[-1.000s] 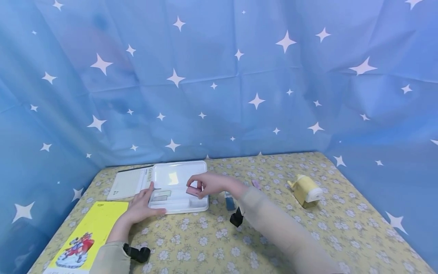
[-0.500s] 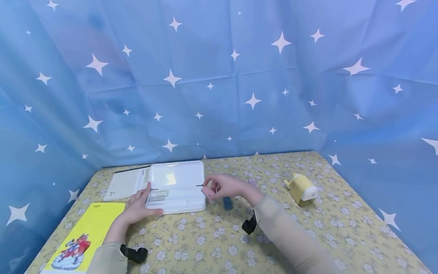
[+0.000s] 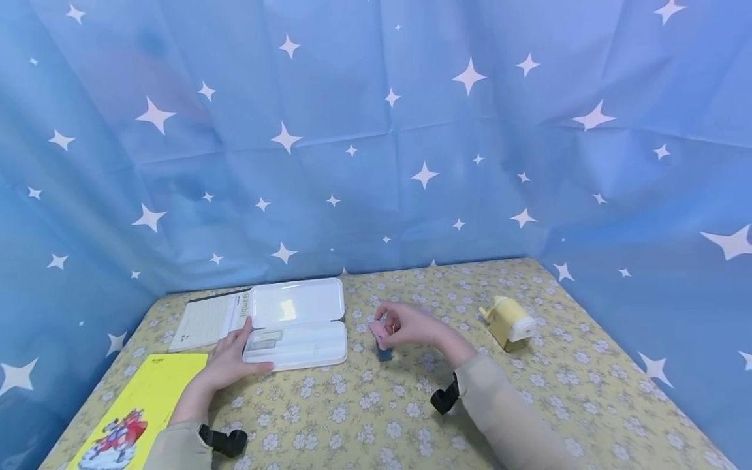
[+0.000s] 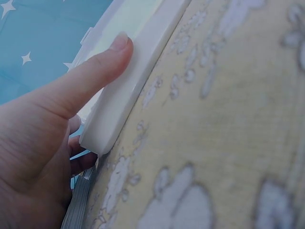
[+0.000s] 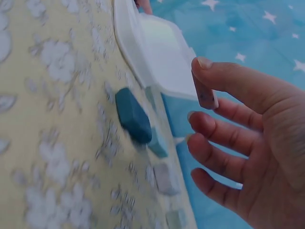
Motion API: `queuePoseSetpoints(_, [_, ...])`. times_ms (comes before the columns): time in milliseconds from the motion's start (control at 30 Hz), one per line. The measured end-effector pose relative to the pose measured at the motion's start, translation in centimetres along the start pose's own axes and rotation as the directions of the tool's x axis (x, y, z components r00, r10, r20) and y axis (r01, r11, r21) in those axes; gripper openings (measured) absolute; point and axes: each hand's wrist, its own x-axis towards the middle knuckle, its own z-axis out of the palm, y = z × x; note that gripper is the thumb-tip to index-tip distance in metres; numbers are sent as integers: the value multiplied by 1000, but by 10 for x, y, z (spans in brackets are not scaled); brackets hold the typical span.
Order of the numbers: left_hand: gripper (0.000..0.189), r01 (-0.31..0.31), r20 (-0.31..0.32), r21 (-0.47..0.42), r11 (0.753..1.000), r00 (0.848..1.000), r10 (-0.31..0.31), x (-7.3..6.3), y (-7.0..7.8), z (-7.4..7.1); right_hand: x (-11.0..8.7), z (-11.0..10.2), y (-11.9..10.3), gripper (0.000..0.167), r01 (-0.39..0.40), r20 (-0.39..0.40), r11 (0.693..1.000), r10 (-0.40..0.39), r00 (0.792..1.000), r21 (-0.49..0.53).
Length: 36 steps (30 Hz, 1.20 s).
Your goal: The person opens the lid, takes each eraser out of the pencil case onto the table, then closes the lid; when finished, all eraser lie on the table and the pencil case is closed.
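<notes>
An open white pencil case (image 3: pixel 326 356) lies on the flowered cloth, its lid (image 3: pixel 305 300) tipped back. My left hand (image 3: pixel 226 359) grips its left end; in the left wrist view the thumb lies along the front wall and the other fingers are partly hidden behind the corner. Between thumb and index finger my right hand (image 3: pixel 414 324) pinches a small pink eraser (image 5: pixel 204 93), held up off the table to the right of the case. Close by it is a dark blue eraser (image 5: pixel 133 117), partly covered by the pink one in the head view.
Further small blocks stand beyond the blue eraser: a light blue one (image 5: pixel 158 147), a lilac one (image 5: pixel 166 179) and a pale green one (image 5: pixel 175 218). A yellow crank pencil sharpener (image 3: pixel 511 324) sits right. Left are a notebook (image 3: pixel 202 320) and a yellow book (image 3: pixel 158 385).
My right hand has carried the pink eraser rightward, from over the pencil case to beside the dark blue eraser. My left hand keeps its place on the case. The head view has shifted slightly.
</notes>
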Motion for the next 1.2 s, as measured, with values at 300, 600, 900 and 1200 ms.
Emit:
queuePoseSetpoints(300, [123,-20,-3,2,1000,1000,20,-2,-1,-2,-14,0,19,36,-52,-65,999,53,996,8])
queuePoseSetpoints(600, [122,-27,0,-10,1000,1000,27,-2,0,-2,-20,0,32,35,-72,-97,997,71,993,-14])
queuePoseSetpoints(900, [123,-24,-9,-19,1000,1000,24,-2,3,-2,-23,0,33,37,-101,-83,993,96,992,-65])
queuePoseSetpoints(1200, [123,-26,-12,-24,999,1000,26,-3,2,-1,-24,2,33,35,-81,-41,993,77,996,-86])
